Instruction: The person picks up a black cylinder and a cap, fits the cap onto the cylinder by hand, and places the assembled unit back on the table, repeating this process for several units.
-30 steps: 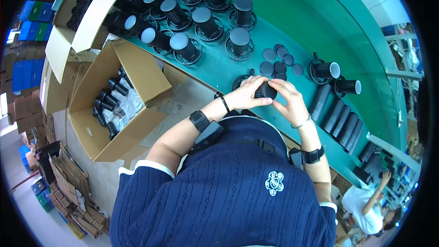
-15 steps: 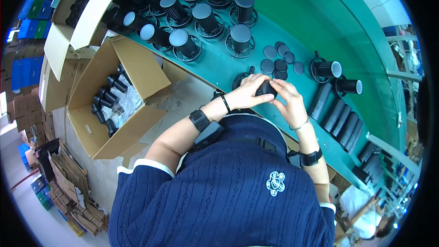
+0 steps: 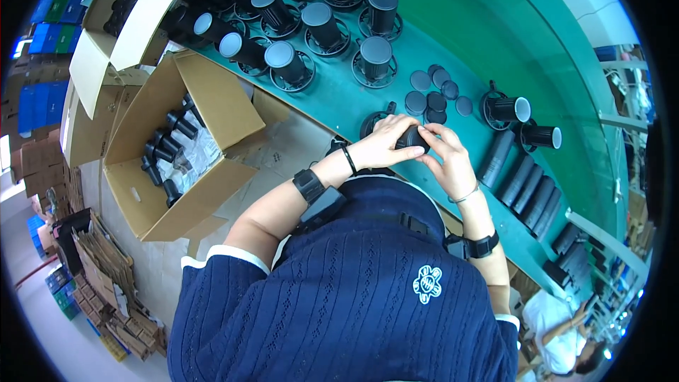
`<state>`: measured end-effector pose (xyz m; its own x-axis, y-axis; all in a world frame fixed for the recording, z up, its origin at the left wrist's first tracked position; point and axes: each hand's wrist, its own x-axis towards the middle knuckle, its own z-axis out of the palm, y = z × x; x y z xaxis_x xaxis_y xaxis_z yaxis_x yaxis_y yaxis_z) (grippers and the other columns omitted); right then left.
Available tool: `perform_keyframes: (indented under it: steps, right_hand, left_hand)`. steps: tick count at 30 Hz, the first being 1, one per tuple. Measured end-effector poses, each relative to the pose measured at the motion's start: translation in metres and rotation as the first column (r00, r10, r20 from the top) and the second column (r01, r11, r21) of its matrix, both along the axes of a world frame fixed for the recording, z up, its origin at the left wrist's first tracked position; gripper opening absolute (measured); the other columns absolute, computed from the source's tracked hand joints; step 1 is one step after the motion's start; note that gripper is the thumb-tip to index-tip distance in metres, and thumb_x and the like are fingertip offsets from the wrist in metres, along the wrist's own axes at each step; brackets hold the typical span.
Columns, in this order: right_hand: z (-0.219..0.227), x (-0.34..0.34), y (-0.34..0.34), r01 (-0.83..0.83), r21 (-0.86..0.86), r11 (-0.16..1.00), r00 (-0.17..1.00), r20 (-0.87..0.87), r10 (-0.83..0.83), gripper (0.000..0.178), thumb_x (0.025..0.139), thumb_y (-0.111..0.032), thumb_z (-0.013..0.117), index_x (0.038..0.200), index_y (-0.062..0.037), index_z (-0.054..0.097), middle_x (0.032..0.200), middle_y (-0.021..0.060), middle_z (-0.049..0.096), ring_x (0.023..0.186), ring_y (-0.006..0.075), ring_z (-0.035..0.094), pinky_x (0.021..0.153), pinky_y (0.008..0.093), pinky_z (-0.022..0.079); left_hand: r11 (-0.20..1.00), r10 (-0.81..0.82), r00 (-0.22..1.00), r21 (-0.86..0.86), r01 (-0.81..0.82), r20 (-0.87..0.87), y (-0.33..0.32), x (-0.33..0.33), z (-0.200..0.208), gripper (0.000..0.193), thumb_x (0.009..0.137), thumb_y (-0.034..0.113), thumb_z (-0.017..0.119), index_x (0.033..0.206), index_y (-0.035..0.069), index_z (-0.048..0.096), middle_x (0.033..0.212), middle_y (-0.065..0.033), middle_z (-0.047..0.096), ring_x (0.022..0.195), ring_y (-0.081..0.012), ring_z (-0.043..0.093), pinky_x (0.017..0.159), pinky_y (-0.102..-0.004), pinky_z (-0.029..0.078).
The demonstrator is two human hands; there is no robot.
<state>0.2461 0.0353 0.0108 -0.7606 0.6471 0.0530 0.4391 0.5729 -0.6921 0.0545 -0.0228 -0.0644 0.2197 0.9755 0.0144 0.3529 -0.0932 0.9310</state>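
Both my hands are closed around a black cylinder (image 3: pixel 411 139) at the near edge of the green table. My left hand (image 3: pixel 385 143) grips it from the left, its thumb along the near side. From the right, my right hand (image 3: pixel 448 160) presses its fingertips against the cylinder's end. Part of a black ring-shaped base (image 3: pixel 369 124) shows just beyond my left hand; whether it joins the cylinder is hidden. Several loose black discs (image 3: pixel 436 102) lie close beyond my fingers.
Several capped black cylinders on ring bases (image 3: pixel 322 25) stand at the far left. Two pale-ended ones (image 3: pixel 511 109) and a row of dark tubes (image 3: pixel 523 180) are on the right. An open carton (image 3: pixel 148 201) of black parts sits left. Another person (image 3: pixel 555 329) is at lower right.
My hands keep nearly the same hold on the cylinder. The view has shifted slightly, so the things on the table appear a little further right.
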Motion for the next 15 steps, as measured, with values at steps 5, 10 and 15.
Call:
perform_keyframes:
  steps: [5, 10, 15]
  right_hand:
    - [0.009, -0.008, -0.002, -0.001, 0.056, 0.998, 0.997, 0.082, -0.003, 0.052, 0.071, -0.006, 0.076, 0.12, -0.0024, 0.062, 0.119, 0.0149, 0.057, 0.107, 0.0322, 0.058, 0.089, 0.0371, 0.05]
    - [0.01, -0.014, -0.001, -0.025, 0.065, 0.998, 0.996, 0.082, 0.019, 0.05, 0.07, -0.006, 0.076, 0.118, -0.0013, 0.062, 0.117, 0.015, 0.056, 0.104, 0.0324, 0.058, 0.087, 0.0374, 0.05]
    - [-0.003, -0.012, 0.004, -0.024, -0.031, 0.999, 0.999, -0.037, 0.022, 0.041, 0.074, -0.007, 0.075, 0.113, -0.0018, 0.066, 0.111, 0.0119, 0.057, 0.099, 0.0275, 0.059, 0.083, 0.0358, 0.051]
  left_hand:
    - [1.0, 0.005, 1.0, 0.004, -0.005, 0.008, 0.0, 0.0, -0.001, 0.056, 0.087, 0.043, 0.064, 0.125, 0.007, 0.047, 0.121, -0.0146, 0.052, 0.115, -0.0329, 0.047, 0.099, -0.0445, 0.035]
    - [0.999, 0.017, 1.0, 0.029, -0.016, -0.016, -0.001, 0.0, 0.003, 0.053, 0.087, 0.041, 0.065, 0.124, 0.007, 0.048, 0.118, -0.014, 0.053, 0.111, -0.0324, 0.049, 0.098, -0.0435, 0.036]
    - [1.0, -0.003, 1.0, -0.007, 0.003, 0.007, -0.002, -0.004, -0.002, 0.056, 0.084, 0.036, 0.068, 0.125, 0.006, 0.046, 0.114, -0.0142, 0.055, 0.109, -0.0309, 0.051, 0.098, -0.0417, 0.037]
